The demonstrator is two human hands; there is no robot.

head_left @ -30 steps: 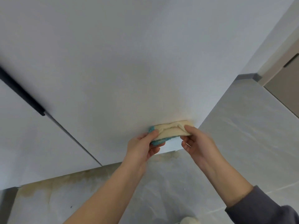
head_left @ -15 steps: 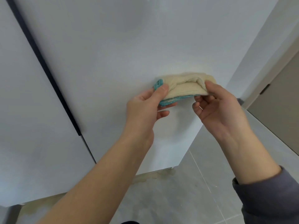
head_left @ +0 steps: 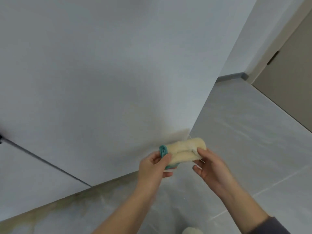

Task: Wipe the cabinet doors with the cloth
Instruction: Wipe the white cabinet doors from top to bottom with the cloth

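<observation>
A folded cream cloth (head_left: 184,152) with a teal edge is held between both hands, just off the lower right corner of the white cabinet door (head_left: 109,73). My left hand (head_left: 154,168) pinches its teal left end with thumb and fingers. At the right end, my right hand (head_left: 208,164) pinches the cloth with the thumb on top. A second white door (head_left: 25,174) lies to the left, past a dark gap. Whether the cloth touches the door cannot be told.
Grey tiled floor (head_left: 244,141) spreads to the right and below. A stained strip of floor (head_left: 67,211) runs along the cabinet's base. A beige door (head_left: 290,81) stands at the far right. Something pale (head_left: 192,231) shows at the bottom edge.
Both hands have carried the cloth from higher on the door down to its lower right corner, and the view has tilted down toward the floor.
</observation>
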